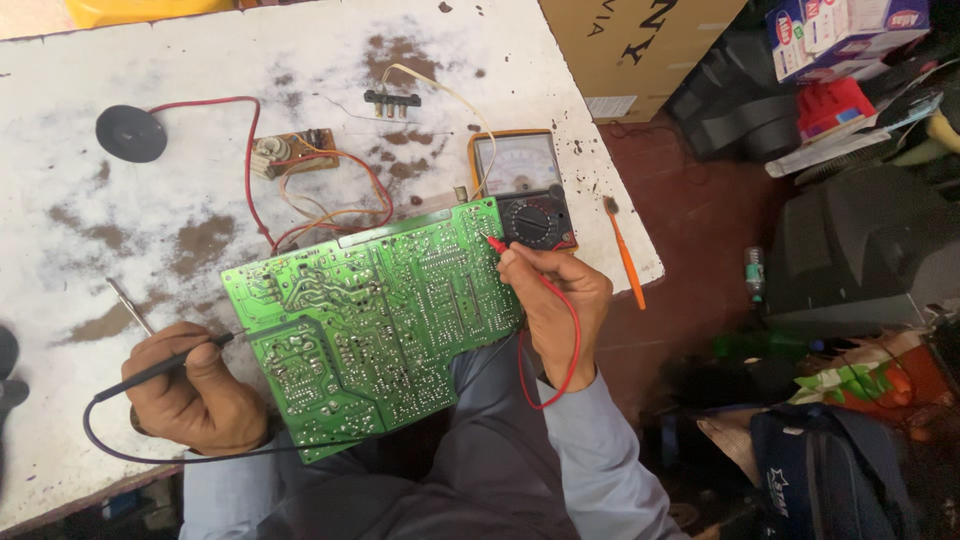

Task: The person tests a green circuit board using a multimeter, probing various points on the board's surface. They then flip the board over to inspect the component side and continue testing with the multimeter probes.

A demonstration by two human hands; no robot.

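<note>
A large green circuit board [375, 310], solder side up, lies tilted over the near edge of the white table [200, 70] and over my lap. My left hand [195, 385] grips a black test probe [165, 365] whose tip touches the board's left edge. My right hand [555, 300] pinches a red test probe [497, 244] with its tip on the board's upper right corner. The red lead [570, 350] loops around my right wrist. An analog multimeter [522, 188] with a black dial sits just behind the board.
A black round speaker [131, 133] with a red wire, a small brown board with coloured wires [290, 152], a black connector strip [392, 98], a screwdriver [128, 305] and an orange-handled brush [626, 255] lie on the table. Cardboard box [640, 50] and clutter fill the floor right.
</note>
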